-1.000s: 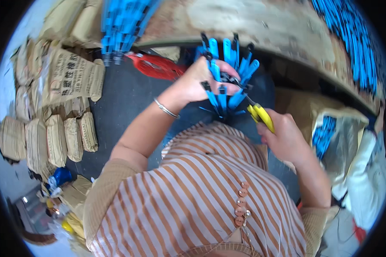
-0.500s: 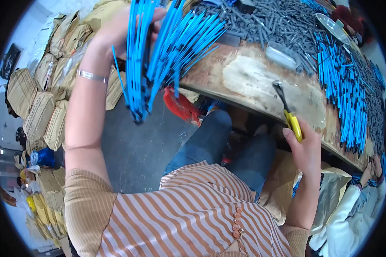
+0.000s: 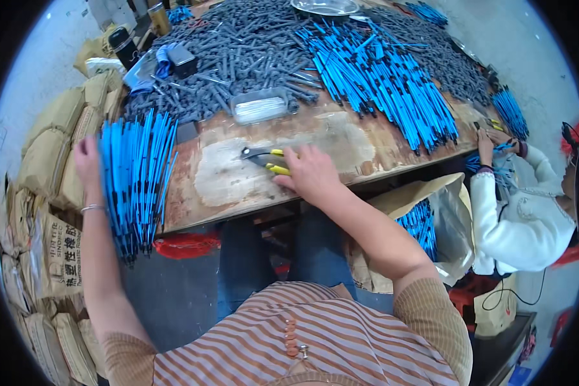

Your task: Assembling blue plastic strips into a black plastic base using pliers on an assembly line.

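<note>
My right hand is closed on a pair of yellow-handled cutting pliers, whose dark jaws rest over the pale worn patch of the wooden table. At the table's left end lies a bundle of thin blue sticks with black bands; its near ends stick out past the edge. My left hand is against the left side of this bundle, smeared by motion, so its grip does not show clearly. Beyond the pliers sits a clear plastic box holding thin pale pins.
Dark grey plugs are heaped across the far table. More blue sticks lie to the right. Brown paper sacks stack at left; an open sack stands below the table. A co-worker in white handles blue sticks at right.
The blue stick bundle, lifted in my left hand before, has come down onto the table's left end. The view has turned. My right hand has carried the pliers over the tabletop.
</note>
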A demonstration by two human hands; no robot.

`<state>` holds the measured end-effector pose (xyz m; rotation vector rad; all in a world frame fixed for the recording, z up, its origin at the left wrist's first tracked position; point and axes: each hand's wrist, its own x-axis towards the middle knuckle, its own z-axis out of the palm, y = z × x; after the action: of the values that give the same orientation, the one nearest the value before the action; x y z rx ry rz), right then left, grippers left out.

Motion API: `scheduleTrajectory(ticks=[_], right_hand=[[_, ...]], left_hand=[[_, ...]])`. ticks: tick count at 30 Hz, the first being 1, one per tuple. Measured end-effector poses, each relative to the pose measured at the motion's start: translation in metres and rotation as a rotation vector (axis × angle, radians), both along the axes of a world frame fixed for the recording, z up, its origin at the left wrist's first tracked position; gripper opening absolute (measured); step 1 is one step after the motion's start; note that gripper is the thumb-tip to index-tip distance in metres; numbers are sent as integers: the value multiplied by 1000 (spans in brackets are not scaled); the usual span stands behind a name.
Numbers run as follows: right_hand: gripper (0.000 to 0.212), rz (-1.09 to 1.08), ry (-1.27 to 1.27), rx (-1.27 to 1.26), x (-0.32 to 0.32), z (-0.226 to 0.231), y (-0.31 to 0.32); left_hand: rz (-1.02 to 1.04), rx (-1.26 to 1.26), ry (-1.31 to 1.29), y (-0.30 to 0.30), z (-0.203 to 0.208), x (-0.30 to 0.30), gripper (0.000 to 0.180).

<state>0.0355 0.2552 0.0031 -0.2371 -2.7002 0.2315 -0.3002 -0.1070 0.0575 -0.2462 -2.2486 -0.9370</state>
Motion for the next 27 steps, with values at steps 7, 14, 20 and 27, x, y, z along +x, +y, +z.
scheduleTrajectory(ticks=[7,14,20,27], right_hand=[[17,-79,90,-48,-22,16,90],[20,-464,109,-32,-44,32,185],[27,-821,429,-245,-56,61,255],[35,-852,378,-710,-116,12,352]], left_hand=[[-333,429,172,0,109,71,25],[-833,-137,-83,151,57,215,22],[-1104,-187,-33,218,-43,268,34],[-1048,-279,29,243,-58,270,40]])
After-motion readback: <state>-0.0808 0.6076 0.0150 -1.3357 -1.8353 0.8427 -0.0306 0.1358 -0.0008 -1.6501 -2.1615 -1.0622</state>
